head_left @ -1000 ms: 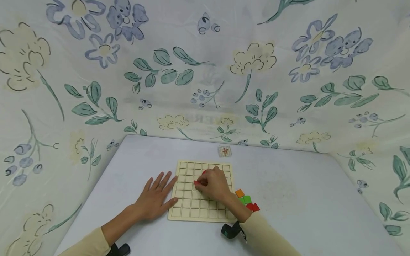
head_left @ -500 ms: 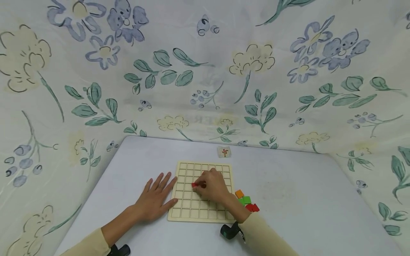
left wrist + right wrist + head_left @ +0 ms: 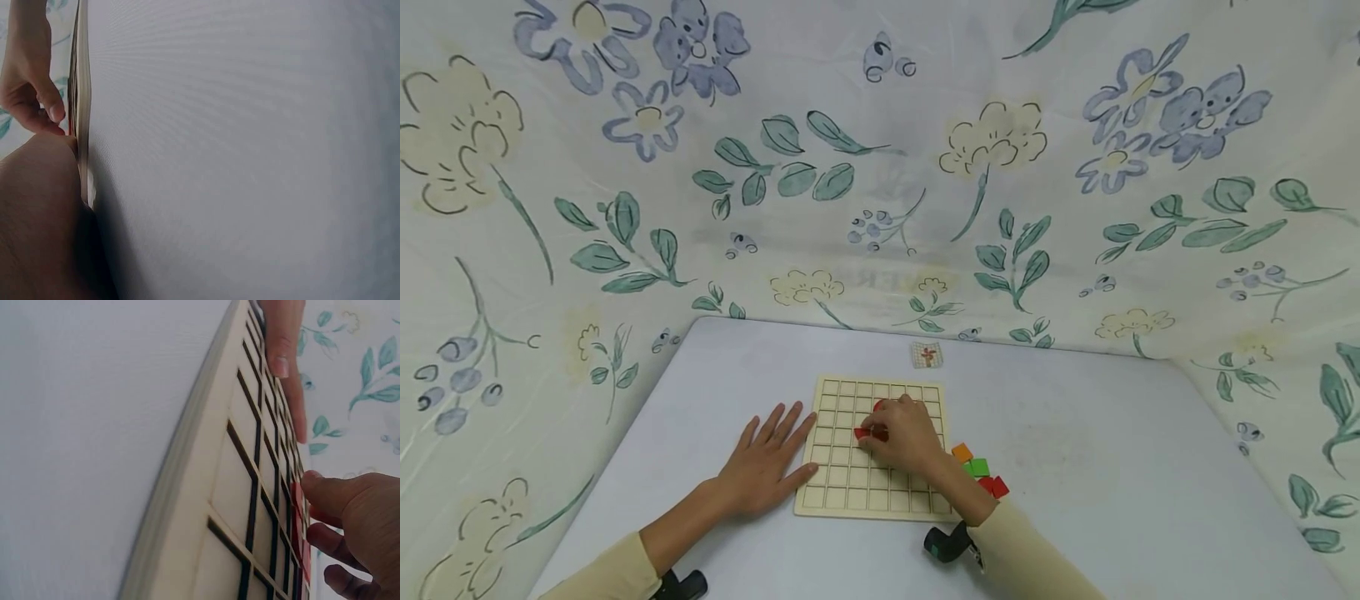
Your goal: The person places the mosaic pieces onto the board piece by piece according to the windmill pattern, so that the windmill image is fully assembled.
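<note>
A pale wooden grid board (image 3: pixel 835 500) lies flat on the white table. My right hand (image 3: pixel 906 433) is over its middle, with thumb and fingertips pinching a small red tile (image 3: pixel 860 433) at a cell. Behind those fingers, a rounded red piece (image 3: pixel 878 405) shows in part. In the right wrist view, red pieces (image 3: pixel 297 506) sit in the grid beside the thumb; the fingers are bent. My left hand (image 3: pixel 763 467) lies with fingers spread at the board's left edge, its fingertips touching the rim. The right palm hides part of the grid.
To the right of the board lie loose tiles: an orange one (image 3: pixel 962 452), green ones (image 3: pixel 979 467) and red ones (image 3: pixel 999 487), partly behind the right forearm. A small patterned card (image 3: pixel 927 355) lies beyond the board. Floral cloth (image 3: pixel 880 192) hangs behind the table.
My right hand shifted slightly left and toward me with the red tile, then slightly back to the right. The left hand stays at the board's edge.
</note>
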A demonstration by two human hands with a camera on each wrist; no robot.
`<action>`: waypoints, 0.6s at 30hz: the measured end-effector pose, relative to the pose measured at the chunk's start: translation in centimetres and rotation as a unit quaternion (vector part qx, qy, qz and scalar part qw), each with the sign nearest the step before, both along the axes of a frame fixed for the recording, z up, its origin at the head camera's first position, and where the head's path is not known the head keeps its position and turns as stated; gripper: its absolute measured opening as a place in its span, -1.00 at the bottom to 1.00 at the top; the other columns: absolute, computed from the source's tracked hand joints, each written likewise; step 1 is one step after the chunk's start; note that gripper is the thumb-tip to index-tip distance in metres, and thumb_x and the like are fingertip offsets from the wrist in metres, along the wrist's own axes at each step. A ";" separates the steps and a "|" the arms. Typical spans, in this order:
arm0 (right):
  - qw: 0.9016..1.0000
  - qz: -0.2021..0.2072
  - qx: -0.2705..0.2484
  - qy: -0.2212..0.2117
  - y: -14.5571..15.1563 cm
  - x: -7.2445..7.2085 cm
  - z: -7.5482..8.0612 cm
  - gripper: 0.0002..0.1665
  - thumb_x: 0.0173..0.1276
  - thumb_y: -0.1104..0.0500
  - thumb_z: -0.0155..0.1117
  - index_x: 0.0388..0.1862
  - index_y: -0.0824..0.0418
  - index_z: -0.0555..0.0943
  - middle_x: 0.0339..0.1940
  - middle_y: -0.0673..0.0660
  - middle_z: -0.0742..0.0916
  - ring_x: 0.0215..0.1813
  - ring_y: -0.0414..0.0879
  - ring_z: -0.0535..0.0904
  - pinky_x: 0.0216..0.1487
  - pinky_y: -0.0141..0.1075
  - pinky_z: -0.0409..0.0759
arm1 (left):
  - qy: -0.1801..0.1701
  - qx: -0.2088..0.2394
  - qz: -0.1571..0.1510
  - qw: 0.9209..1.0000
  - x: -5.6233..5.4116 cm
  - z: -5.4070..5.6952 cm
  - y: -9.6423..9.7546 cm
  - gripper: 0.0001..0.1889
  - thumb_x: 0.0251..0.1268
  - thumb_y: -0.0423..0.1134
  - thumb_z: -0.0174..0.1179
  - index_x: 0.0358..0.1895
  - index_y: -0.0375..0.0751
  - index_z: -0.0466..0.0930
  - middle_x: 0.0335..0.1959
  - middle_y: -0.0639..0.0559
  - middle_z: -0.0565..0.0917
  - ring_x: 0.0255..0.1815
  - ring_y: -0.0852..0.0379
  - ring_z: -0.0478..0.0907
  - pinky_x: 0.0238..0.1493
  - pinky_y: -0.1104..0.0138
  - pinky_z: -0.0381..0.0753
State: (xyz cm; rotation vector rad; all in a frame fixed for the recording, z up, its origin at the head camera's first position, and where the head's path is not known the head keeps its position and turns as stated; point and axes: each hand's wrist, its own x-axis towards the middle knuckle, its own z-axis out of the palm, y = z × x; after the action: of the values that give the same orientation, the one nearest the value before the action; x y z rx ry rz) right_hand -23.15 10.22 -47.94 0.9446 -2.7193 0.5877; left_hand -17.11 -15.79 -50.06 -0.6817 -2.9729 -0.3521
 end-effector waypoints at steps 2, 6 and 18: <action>1.000 -0.002 -0.014 -0.002 0.4 0.0 0.1 -0.80 0.18 0.00 0.53 -0.25 0.03 0.80 -0.39 -0.11 0.69 -0.38 -0.18 0.38 -0.31 -0.27 0.32 | -0.001 -0.003 0.002 1.000 0.0 -0.1 0.1 -0.20 0.47 0.29 -0.14 0.56 -0.16 0.07 0.57 -0.21 0.01 0.55 -0.26 -0.13 0.38 -0.26 -0.11; 0.999 -0.008 -0.035 -0.005 1.4 0.1 0.3 -0.83 0.16 0.08 0.54 -0.27 0.08 0.80 -0.40 -0.09 0.71 -0.36 -0.18 0.43 -0.28 -0.25 0.35 | 0.002 -0.004 0.004 1.000 -0.2 -0.3 0.0 -0.20 0.46 0.31 -0.17 0.56 -0.16 0.08 0.57 -0.21 0.02 0.55 -0.26 -0.12 0.38 -0.26 -0.10; 0.996 -0.071 -0.026 -0.049 5.5 1.3 1.0 -0.85 0.18 0.14 0.51 -0.24 0.06 0.80 -0.41 -0.12 0.69 -0.27 -0.14 0.48 -0.23 -0.16 0.35 | -0.004 -0.002 0.003 1.000 -0.1 -0.3 0.0 -0.19 0.46 0.31 -0.17 0.56 -0.15 0.07 0.57 -0.20 0.01 0.56 -0.25 -0.14 0.38 -0.26 -0.12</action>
State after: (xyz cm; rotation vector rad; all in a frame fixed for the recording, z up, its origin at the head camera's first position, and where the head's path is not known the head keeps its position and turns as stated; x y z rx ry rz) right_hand -21.83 15.75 -46.98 0.7204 -2.8134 0.6904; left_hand -17.25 -15.76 -50.37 -0.6733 -2.9840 -0.3488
